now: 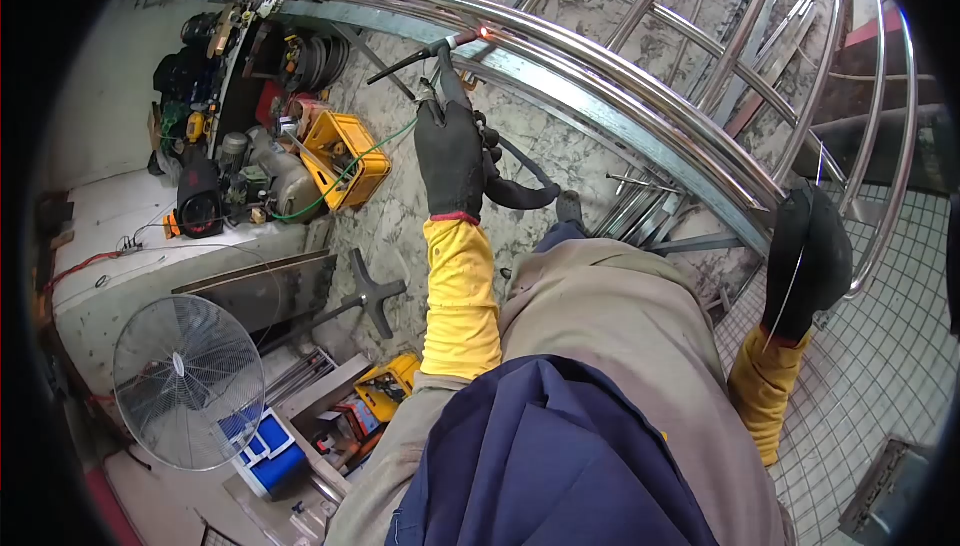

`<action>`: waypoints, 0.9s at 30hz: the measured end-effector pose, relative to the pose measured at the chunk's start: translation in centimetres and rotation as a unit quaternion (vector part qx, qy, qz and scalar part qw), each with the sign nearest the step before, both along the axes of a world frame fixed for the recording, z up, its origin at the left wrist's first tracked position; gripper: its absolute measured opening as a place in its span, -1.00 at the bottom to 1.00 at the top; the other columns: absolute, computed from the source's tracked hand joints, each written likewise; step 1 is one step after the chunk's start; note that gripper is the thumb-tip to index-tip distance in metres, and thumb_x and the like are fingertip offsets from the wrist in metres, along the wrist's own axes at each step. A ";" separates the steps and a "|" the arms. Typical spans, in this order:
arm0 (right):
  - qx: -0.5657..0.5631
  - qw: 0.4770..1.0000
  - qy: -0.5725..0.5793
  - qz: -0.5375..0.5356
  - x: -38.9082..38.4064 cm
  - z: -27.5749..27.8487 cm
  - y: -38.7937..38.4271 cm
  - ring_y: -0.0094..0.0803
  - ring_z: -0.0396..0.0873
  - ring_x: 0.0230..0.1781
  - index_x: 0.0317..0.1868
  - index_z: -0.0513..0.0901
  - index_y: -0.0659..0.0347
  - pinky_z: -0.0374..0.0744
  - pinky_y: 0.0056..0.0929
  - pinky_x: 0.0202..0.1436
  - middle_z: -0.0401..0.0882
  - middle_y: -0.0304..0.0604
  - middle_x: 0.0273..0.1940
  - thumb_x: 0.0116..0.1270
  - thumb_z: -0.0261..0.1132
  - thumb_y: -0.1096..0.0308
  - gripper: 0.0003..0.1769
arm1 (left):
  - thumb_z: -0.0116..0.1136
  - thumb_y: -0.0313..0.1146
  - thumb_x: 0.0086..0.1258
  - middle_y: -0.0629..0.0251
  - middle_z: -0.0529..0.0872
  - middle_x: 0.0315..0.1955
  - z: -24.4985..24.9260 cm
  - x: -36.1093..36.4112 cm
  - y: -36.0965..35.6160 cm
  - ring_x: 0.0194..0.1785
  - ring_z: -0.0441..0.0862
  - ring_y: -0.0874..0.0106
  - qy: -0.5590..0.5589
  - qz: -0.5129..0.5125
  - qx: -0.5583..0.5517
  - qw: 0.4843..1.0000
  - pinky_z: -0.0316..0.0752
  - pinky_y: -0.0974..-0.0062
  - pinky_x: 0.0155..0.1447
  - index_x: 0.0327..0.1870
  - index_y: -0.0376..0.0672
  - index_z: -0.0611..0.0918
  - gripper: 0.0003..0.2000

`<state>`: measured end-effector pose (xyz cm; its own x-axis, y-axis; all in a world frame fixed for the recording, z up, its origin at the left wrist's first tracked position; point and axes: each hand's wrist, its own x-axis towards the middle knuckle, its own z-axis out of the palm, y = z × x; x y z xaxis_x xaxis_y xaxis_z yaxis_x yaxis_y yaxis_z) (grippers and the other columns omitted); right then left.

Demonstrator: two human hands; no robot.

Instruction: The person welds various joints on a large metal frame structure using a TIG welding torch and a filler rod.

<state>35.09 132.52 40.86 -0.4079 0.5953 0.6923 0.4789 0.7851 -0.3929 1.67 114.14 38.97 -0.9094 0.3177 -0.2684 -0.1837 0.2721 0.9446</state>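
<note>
My left hand (448, 168), in a black glove with a yellow cuff, is closed around a TIG welding torch (448, 78). The torch's reddish nozzle glows orange at its tip, right at a shiny metal tube of the railing frame (640, 94). From the hand a dark cable loops down to the right. My right hand (808, 258), gloved the same way, is closed beside the frame's lower right end. A thin filler rod (821, 162) sticks out above this fist, and its length runs down past the cuff.
Loose metal bars (640, 208) lie under the frame. To the left are a yellow crate (345, 158), a green hose (338, 178) and a cluttered shelf of tools. A round caged fan (188, 381) stands lower left, near a blue-and-white cooler (268, 454).
</note>
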 end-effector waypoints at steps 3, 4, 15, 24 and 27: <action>-0.023 1.000 -0.021 0.001 0.1 0.2 -0.1 -0.12 0.87 -0.21 -0.10 0.81 0.31 0.78 -0.30 -0.08 0.87 0.03 -0.17 0.39 0.48 0.51 -0.89 | 0.01 -0.25 0.60 0.17 0.66 -0.31 0.1 0.0 0.1 -0.46 0.71 0.38 -0.005 0.006 -0.004 1.000 0.62 0.43 -0.48 -0.01 -0.22 0.48 -0.79; -0.028 0.999 -0.027 -0.002 0.2 0.1 -0.1 -0.19 0.85 -0.19 -0.05 0.82 0.34 0.77 -0.32 -0.03 0.87 0.02 -0.16 0.42 0.48 0.52 -0.86 | 0.00 -0.26 0.63 0.20 0.65 -0.32 -0.1 0.0 0.1 -0.47 0.69 0.40 -0.004 0.008 0.001 1.000 0.61 0.44 -0.49 0.00 -0.22 0.49 -0.80; 0.008 0.999 -0.036 -0.008 0.1 0.2 0.0 -0.16 0.86 -0.23 -0.08 0.81 0.29 0.77 -0.32 -0.10 0.86 0.00 -0.18 0.40 0.48 0.46 -0.86 | 0.09 -0.26 0.61 0.19 0.66 -0.32 0.3 0.0 0.1 -0.49 0.67 0.40 -0.008 0.012 -0.001 1.000 0.58 0.44 -0.50 0.00 -0.22 0.47 -0.79; -0.025 0.998 -0.053 -0.023 0.1 0.3 -0.2 -0.27 0.83 -0.24 0.01 0.85 0.32 0.74 -0.35 -0.07 0.87 -0.03 -0.20 0.50 0.42 0.47 -0.83 | 0.09 -0.27 0.62 0.23 0.65 -0.34 0.2 0.1 0.1 -0.51 0.66 0.43 -0.016 0.010 0.010 1.000 0.58 0.46 -0.49 0.03 -0.18 0.49 -0.81; -0.075 0.997 -0.015 -0.031 0.4 -0.3 -0.2 -0.38 0.82 -0.21 -0.01 0.87 0.30 0.73 -0.41 -0.05 0.88 -0.11 -0.18 0.55 0.42 0.42 -0.84 | 0.08 -0.30 0.63 0.24 0.64 -0.36 -0.7 -0.3 -0.3 -0.52 0.65 0.44 -0.009 -0.025 0.048 0.999 0.56 0.45 -0.50 0.04 -0.17 0.49 -0.83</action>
<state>35.46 132.29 40.53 -0.3862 0.7159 0.5816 0.5383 0.6870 -0.4882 1.41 113.83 38.27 -0.8876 0.3868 -0.2500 -0.1886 0.1900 0.9635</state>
